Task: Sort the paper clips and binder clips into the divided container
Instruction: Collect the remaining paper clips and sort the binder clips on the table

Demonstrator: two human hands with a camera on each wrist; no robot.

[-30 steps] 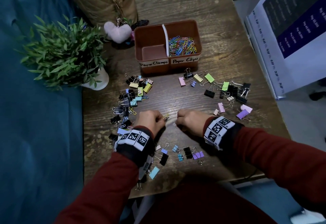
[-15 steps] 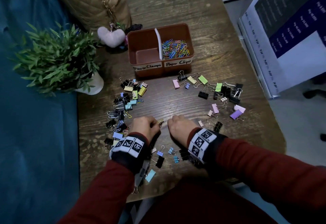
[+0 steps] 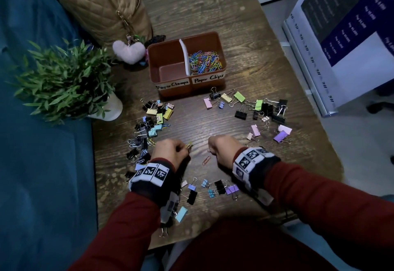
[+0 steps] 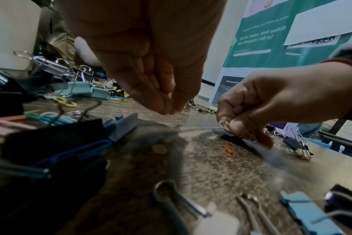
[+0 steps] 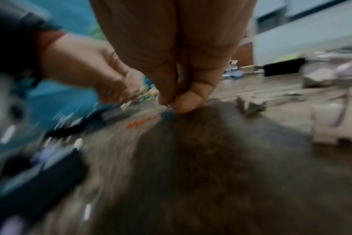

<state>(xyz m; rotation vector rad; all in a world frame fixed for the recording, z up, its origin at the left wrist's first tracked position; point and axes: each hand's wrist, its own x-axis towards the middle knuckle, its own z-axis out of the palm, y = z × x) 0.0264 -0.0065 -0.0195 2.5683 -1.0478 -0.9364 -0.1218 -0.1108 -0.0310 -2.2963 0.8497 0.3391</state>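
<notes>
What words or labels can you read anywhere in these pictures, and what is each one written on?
"Paper Clamps": white label on the left front of the brown container.
"Paper Clips": white label on its right front.
"Scan, refer, and watch the rewards roll in!": green banner in the left wrist view.
"Got questions?": same banner, fainter.
The banner's other lines, and the dark sign in the head view: too small or blurred.

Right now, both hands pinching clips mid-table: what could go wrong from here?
1. The orange paper clip lies loose on the table between the left hand and the right hand; it may get left behind.
2. The binder clips sit close under both wrists, so a sleeve could sweep some off the near edge.
3. The container has a Paper Clamps side with no clips showing; small clips could land there by mistake.
</notes>
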